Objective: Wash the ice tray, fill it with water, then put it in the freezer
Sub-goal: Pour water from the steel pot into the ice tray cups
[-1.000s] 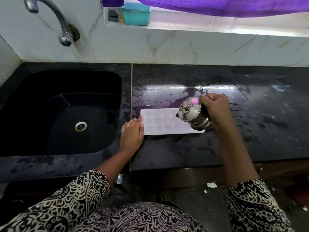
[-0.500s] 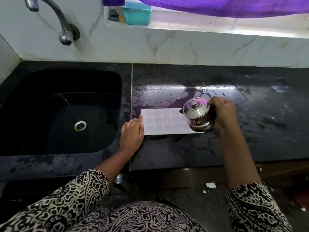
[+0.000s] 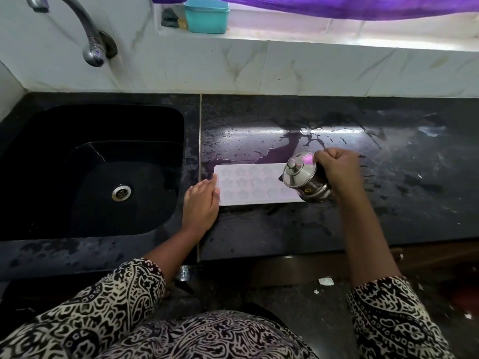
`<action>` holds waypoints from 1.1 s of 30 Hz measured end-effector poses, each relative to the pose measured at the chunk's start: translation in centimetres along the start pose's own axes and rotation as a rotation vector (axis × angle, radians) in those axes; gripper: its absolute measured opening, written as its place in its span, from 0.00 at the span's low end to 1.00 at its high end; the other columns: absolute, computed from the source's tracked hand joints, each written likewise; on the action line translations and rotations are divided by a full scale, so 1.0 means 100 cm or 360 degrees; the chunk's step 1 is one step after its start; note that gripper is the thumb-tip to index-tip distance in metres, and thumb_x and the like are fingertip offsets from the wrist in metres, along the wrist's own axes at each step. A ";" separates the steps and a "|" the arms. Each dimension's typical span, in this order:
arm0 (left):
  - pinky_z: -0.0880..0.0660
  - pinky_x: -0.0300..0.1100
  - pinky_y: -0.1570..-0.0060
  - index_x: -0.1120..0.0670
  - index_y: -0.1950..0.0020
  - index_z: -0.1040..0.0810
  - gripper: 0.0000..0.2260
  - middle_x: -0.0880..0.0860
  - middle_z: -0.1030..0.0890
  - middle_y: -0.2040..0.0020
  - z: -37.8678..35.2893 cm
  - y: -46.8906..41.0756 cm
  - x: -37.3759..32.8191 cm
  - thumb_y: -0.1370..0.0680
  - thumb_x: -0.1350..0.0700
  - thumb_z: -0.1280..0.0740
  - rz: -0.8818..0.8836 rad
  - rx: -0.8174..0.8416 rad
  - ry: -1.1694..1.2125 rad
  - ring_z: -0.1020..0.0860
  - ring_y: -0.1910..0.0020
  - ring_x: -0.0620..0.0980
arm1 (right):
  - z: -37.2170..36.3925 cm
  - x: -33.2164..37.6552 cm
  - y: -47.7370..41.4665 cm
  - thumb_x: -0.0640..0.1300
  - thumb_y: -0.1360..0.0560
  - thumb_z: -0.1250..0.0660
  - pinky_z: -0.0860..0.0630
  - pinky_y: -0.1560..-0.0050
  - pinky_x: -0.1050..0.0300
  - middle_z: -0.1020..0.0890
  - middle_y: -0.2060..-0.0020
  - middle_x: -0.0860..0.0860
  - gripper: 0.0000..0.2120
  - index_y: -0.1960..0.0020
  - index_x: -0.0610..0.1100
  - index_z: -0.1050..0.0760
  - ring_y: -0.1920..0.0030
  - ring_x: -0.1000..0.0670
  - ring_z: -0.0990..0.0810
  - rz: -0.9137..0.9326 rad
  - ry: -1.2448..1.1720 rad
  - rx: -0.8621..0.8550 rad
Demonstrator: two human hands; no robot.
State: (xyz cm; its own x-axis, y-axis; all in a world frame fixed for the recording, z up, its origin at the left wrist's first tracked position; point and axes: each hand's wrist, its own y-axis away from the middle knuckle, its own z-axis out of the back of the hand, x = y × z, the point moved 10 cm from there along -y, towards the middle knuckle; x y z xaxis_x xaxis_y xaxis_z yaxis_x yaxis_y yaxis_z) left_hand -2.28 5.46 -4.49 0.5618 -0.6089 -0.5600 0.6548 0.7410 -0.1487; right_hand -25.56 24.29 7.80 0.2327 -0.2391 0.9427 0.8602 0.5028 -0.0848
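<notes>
A white ice tray (image 3: 248, 183) with star-shaped cells lies flat on the wet black counter (image 3: 272, 229), just right of the sink. My left hand (image 3: 201, 203) rests flat against the tray's left end, fingers together. My right hand (image 3: 337, 169) grips a small lidded steel jug (image 3: 304, 178) and holds it tilted to the left over the tray's right end, spout toward the cells. Poured water cannot be made out.
A black sink (image 3: 90, 172) with a drain sits to the left under a steel tap (image 3: 88, 35). A teal box (image 3: 206, 15) stands on the window ledge below a purple cloth. Puddles lie on the counter behind the tray.
The jug was tipped left, came back more upright half a second ago, and is now tilted left again over the tray's right end. My left hand and the tray stayed put.
</notes>
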 end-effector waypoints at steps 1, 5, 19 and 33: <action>0.39 0.52 0.31 0.57 0.27 0.33 0.24 0.56 0.24 0.34 0.000 0.000 0.000 0.21 0.51 0.50 0.0001 0.0002 -0.0001 0.31 0.31 0.53 | 0.000 0.000 0.000 0.37 0.31 0.34 0.39 0.76 0.67 0.36 0.78 0.48 0.13 0.72 0.41 0.33 0.78 0.54 0.39 0.0006 0.0014 0.0000; 0.40 0.51 0.32 0.56 0.27 0.33 0.25 0.56 0.25 0.34 -0.001 0.000 0.001 0.21 0.51 0.50 0.0005 0.0007 -0.0025 0.31 0.31 0.53 | 0.000 0.000 0.000 0.38 0.31 0.34 0.40 0.75 0.65 0.36 0.78 0.47 0.11 0.71 0.38 0.30 0.77 0.52 0.39 0.0046 0.0079 0.0006; 0.38 0.53 0.32 0.57 0.27 0.32 0.22 0.57 0.24 0.34 -0.002 0.000 0.001 0.20 0.53 0.48 -0.0016 -0.0003 -0.0053 0.30 0.31 0.54 | 0.009 0.003 -0.002 0.37 0.30 0.34 0.38 0.73 0.64 0.37 0.85 0.58 0.20 0.77 0.46 0.37 0.81 0.57 0.40 0.0045 0.0042 0.0007; 0.37 0.53 0.33 0.57 0.28 0.31 0.24 0.57 0.23 0.35 0.001 0.001 -0.002 0.22 0.52 0.49 -0.0005 -0.0038 -0.0071 0.29 0.32 0.54 | 0.008 0.016 -0.004 0.37 0.30 0.34 0.39 0.75 0.65 0.39 0.85 0.58 0.24 0.82 0.47 0.37 0.81 0.58 0.41 0.0093 0.0077 0.0074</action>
State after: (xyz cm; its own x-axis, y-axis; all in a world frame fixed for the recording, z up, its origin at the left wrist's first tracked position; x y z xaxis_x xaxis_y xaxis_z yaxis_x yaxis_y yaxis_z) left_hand -2.27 5.67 -4.30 0.5821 -0.6228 -0.5227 0.6447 0.7453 -0.1701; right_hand -25.92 24.38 9.62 0.3045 -0.2475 0.9198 0.8229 0.5546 -0.1232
